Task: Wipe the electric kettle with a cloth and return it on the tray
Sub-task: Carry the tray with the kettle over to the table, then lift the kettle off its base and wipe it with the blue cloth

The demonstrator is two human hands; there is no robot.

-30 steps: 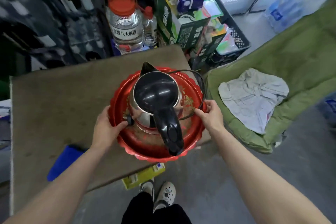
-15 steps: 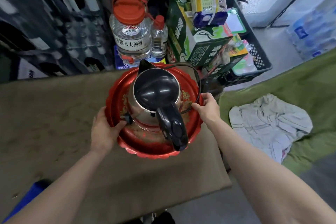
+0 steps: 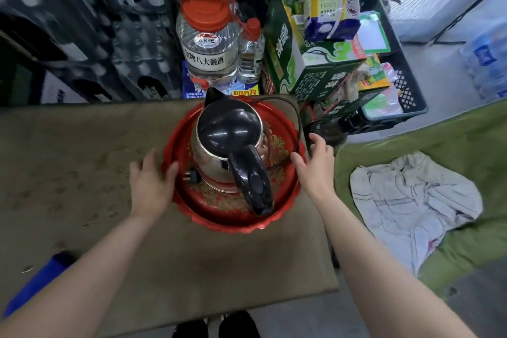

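A steel electric kettle (image 3: 216,156) with a black lid and black handle stands on a round red tray (image 3: 233,221) on the brown table (image 3: 82,173). Its black cord loops round the tray's right side and its plug lies by the kettle's base. My left hand (image 3: 149,182) rests at the tray's left rim, thumb on the edge, fingers spread. My right hand (image 3: 315,164) is at the right rim, fingers apart, holding nothing. A pale striped cloth (image 3: 411,206) lies on the green cushion (image 3: 466,145) to the right.
Behind the table stand a large clear jug with a red cap (image 3: 207,35), a small bottle (image 3: 250,52), green cartons (image 3: 310,68) and a black crate (image 3: 397,74). Dark crates (image 3: 82,25) fill the back left. A blue thing (image 3: 41,280) lies at the table's near-left edge.
Both hands gripped the tray's rims and carried it further onto the table. Now the fingers have loosened and spread, and the tray rests on the table.
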